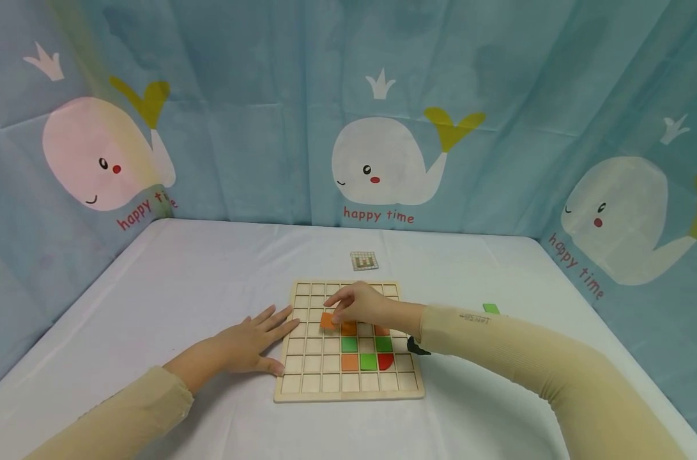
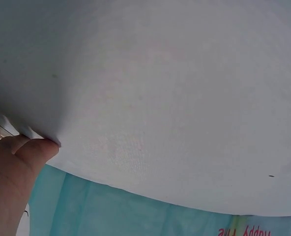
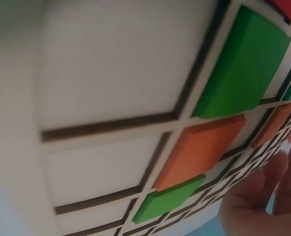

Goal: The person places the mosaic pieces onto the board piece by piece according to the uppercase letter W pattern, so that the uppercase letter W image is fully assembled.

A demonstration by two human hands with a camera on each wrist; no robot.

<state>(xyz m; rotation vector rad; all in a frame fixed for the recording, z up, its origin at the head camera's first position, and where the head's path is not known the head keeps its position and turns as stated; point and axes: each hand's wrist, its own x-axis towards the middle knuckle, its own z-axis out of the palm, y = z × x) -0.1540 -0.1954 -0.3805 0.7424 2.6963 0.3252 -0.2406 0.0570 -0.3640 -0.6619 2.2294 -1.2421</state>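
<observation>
A wooden grid board lies on the table, with orange, green and red pieces in several of its squares. In the head view my right hand is over the board's middle and pinches an orange square tile, which sits askew to the grid. Beside it are an orange tile and a green tile. A red rounded piece is nearer the front. My left hand rests with spread fingers at the board's left edge. The right wrist view shows my right fingers low over the far squares; the pinched tile is hidden there.
Behind the board lies a small card with a printed grid pattern. A green piece shows past my right sleeve, which partly covers that area. Against the board's right side is a black object, partly hidden. A whale-print curtain surrounds the table.
</observation>
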